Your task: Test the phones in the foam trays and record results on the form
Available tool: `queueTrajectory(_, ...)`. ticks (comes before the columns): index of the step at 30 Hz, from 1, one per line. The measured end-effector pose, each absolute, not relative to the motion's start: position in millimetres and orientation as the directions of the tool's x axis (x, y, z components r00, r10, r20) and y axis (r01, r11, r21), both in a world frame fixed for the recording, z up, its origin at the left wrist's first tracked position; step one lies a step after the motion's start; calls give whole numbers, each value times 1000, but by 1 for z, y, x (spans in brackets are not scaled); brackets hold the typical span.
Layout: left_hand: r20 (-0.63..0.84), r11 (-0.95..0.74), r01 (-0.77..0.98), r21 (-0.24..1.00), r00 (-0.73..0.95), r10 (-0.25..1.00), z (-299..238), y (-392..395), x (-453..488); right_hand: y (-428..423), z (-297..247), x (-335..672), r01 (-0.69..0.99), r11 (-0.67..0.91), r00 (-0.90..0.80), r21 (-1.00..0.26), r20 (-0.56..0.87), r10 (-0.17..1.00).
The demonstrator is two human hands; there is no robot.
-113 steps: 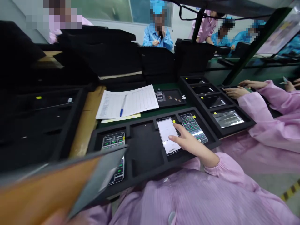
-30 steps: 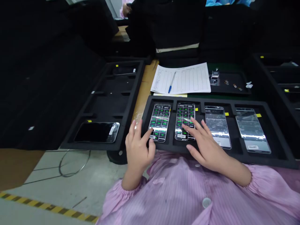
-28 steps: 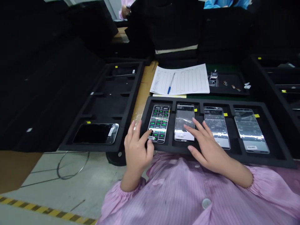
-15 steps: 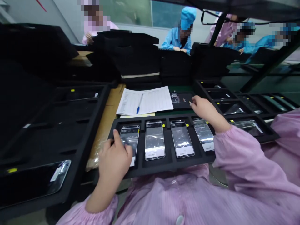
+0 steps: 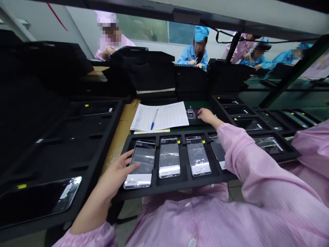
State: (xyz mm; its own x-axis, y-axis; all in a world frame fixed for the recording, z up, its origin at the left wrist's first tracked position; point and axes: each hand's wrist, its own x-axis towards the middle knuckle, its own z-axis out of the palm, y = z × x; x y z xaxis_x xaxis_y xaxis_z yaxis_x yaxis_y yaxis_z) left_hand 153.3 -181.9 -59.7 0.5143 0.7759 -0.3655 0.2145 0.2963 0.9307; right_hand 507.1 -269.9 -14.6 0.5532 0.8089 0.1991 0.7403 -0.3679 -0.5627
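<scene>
My left hand [image 5: 119, 173] grips the leftmost smartphone [image 5: 141, 168] by its left edge. The thumb lies over the lit screen and the other fingers are at the side. This phone sits slightly askew in its slot of the black foam tray [image 5: 183, 154]. Two more lit smartphones, a middle one [image 5: 169, 156] and one to its right [image 5: 198, 154], lie in the slots alongside. A fourth phone [image 5: 218, 149] is partly covered by my right sleeve. My right hand [image 5: 207, 116] is over a small dark tray [image 5: 196, 120], fingertips pinched together; what they hold is too small to tell.
Printed sheets [image 5: 167, 116] with a blue pen [image 5: 154, 119] lie behind the phone tray. A large black tray [image 5: 84, 137] at left and another tray [image 5: 241, 113] at right hold more phones. Black tray stacks [image 5: 154, 73] rise behind, with co-workers beyond.
My left hand has gone from pointing above the leftmost phone to gripping its left edge, and the phone has shifted askew. My right hand has moved a little left over the small tray.
</scene>
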Motion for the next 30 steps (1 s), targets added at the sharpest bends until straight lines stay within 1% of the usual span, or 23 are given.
queueTrajectory(2,-358,356,100,929,493,793,-48,-187,155,-279,-6,492,716,-324,519,-618,162,839)
queueTrajectory(4,-348,408,-46,912,440,828,-39,-198,162,-298,0,466,649,-218,457,-729,144,878)
queueTrajectory(6,-342,432,-181,883,382,859,-32,-213,175,-324,3,430,488,-21,379,-872,190,906)
queueTrajectory(7,-339,438,-241,866,362,868,-29,-221,183,-338,3,411,427,58,361,-903,228,904)
queueTrajectory(8,-337,448,-295,844,358,871,-27,-229,192,-352,1,393,339,103,363,-935,231,903)
queueTrajectory(9,-339,464,-341,817,367,866,-24,-235,201,-365,-2,376,222,130,352,-966,203,914)
queueTrajectory(11,-343,501,-420,757,397,851,-22,-246,216,-382,-11,350,-11,147,323,-989,136,937)
queueTrajectory(12,-342,511,-457,728,404,848,-21,-251,221,-387,-18,341,-100,150,318,-984,111,942)
queueTrajectory(14,-325,505,-525,685,400,857,-20,-257,229,-391,-30,329,-196,165,353,-967,88,931)
queueTrajectory(18,-263,441,-591,675,366,893,-24,-266,234,-386,-43,321,-265,193,421,-945,67,905)
queueTrajectory(25,-157,356,-570,740,369,916,-34,-275,235,-385,-39,320,-242,147,448,-959,23,894)
queueTrajectory(27,-91,296,-568,768,361,928,-36,-277,236,-383,-40,321,-239,132,470,-962,4,883)
queueTrajectory(30,36,154,-570,807,309,951,-36,-280,235,-380,-45,325,-240,120,474,-963,-8,881)
